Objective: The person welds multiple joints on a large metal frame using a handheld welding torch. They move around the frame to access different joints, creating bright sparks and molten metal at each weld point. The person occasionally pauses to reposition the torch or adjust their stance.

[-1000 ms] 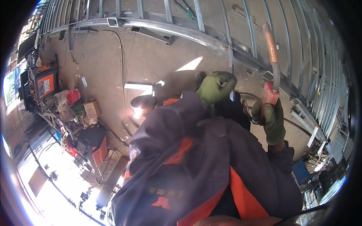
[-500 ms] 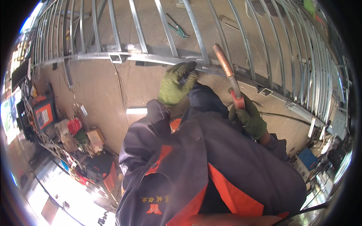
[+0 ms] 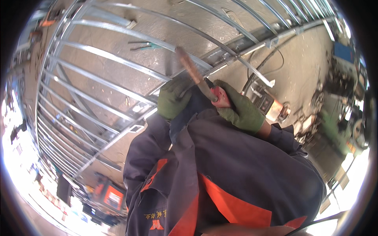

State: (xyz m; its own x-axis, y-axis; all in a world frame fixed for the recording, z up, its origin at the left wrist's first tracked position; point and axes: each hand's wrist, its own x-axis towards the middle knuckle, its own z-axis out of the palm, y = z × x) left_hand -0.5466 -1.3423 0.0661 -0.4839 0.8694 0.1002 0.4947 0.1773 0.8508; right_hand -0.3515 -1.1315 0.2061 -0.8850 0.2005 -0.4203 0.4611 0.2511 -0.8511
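Note:
A welding torch (image 3: pixel 193 74) with a copper-coloured nozzle and a red handle is gripped in my right hand (image 3: pixel 244 112), which wears a green glove. Its nozzle points up and to the left, over the bars of a silvery metal frame (image 3: pixel 114 63). My left hand (image 3: pixel 173 98), in a matching glove, is beside the frame's near rail, just left of the torch. Its fingers are bent and drawn together; what they may hold is hidden. Dark trouser cloth (image 3: pixel 197 102) shows between my hands.
A green-handled tool (image 3: pixel 143 46) lies on the floor beyond the bars. Black cable (image 3: pixel 256 70) loops at the right, near a small machine (image 3: pixel 267 102). A blue box (image 3: pixel 343 53) stands far right, an orange-fronted machine (image 3: pixel 113 198) lower left.
My view has turned, so the frame now slants down to the left. The torch and my right hand have come closer to my left hand, and the nozzle tips further left.

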